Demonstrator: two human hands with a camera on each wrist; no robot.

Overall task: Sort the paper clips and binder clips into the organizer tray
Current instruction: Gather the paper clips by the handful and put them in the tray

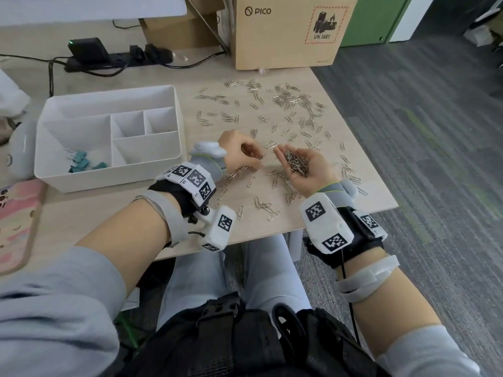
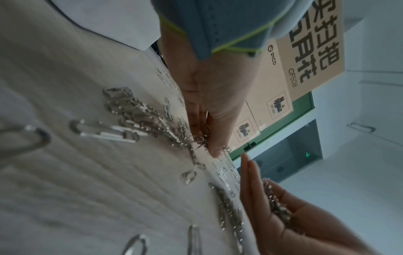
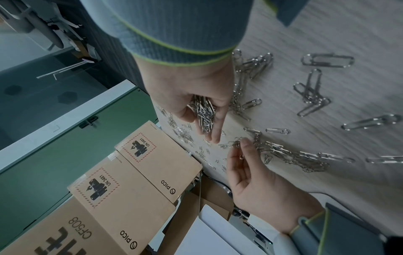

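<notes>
The step in hand looks like gathering paper clips: the right hand (image 1: 302, 170), at centre frame in the head view, lies palm up, fingers loosely cupped under a heap of clips (image 1: 296, 163), while the left hand (image 1: 239, 152) just beside it pinches a few clips between thumb and fingertips low over the table (image 1: 367, 191). Many loose clips (image 1: 285, 104) lie scattered across the table toward upper centre. The tray (image 1: 109, 137) sits at left, apart from both hands, with teal binder clips (image 1: 84, 161) in its lower-left compartment; its other compartments look empty of clips. The next move probably calls for dropping the pinched clips into the cupped palm, then carrying the handful left to a free compartment without spilling. Only the head view shows the tray's compartments; the right wrist view shows the left thumb and finger closing on a clip more plainly.
</notes>
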